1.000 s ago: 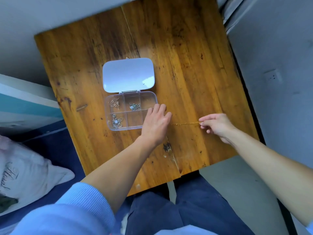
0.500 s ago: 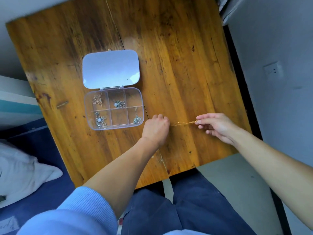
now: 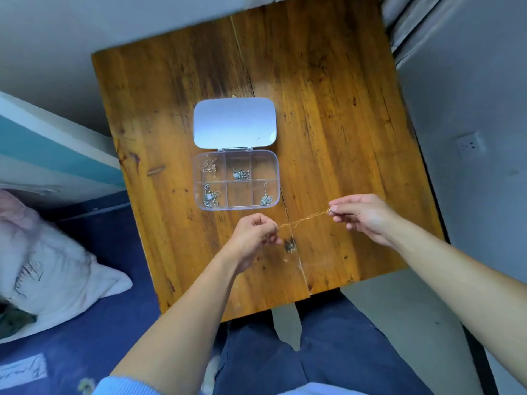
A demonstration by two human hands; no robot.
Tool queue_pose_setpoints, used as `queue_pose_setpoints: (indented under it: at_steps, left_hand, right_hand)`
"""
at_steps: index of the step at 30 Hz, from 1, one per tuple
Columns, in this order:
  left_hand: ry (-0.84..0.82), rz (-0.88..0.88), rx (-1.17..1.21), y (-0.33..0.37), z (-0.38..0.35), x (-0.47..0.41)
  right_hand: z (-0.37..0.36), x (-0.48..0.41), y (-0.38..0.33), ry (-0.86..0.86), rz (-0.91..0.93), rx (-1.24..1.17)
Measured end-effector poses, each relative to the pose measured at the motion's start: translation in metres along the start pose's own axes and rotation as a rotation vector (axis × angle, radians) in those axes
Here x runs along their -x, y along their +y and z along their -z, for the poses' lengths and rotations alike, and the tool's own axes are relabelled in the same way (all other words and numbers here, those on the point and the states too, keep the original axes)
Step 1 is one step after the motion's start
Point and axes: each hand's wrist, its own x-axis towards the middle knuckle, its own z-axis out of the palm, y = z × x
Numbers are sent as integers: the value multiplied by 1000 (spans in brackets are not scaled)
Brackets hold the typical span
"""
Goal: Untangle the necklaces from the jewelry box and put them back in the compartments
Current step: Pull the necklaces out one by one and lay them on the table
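Observation:
A thin gold necklace (image 3: 303, 220) is stretched between my two hands just above the wooden table (image 3: 328, 109). My left hand (image 3: 253, 238) pinches its left end, my right hand (image 3: 362, 216) pinches its right end. A clear jewelry box (image 3: 236, 180) with six compartments lies open beyond my hands, its lid (image 3: 234, 122) flat behind it. A rose-gold chain sits in the top left compartment, silver pieces in the top middle, bottom left and bottom right ones. The top right and bottom middle compartments look empty.
The table's near edge (image 3: 285, 305) lies just over my lap. A dark knot in the wood (image 3: 290, 246) sits under the chain. A bed with a pink pillow (image 3: 42, 266) is at the left, a grey wall with a socket (image 3: 470, 143) at the right.
My left hand has pulled back from the box's right end, toward me, and now pinches the chain. The chain has risen and slants up to my right hand. The camera view shifted.

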Motion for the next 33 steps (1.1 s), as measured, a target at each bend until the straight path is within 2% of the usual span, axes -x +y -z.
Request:
queue_pose_setpoints:
  at_steps: [4,9,18,26,29,33]
  left_hand:
    - [31,-15,-140,-7,55,20]
    - [152,-65,-397,-7,124,40]
    - [376,-294,-954,8,209,24]
    - [454,-363,-1155,10,227,-1]
    - [447,-358,-1179,10,231,-9]
    - [431,-382,-1153,7,230,-15]
  right_hand:
    - [-41,12,10,78,8,0]
    - [-111,36,28,69,7,53]
    - [-233,53,69,-22,106,373]
    - [-301,41,102,7,67,669]
    - [-315,40,107,73,72,770]
    - [-324,36,110,77,89,881]
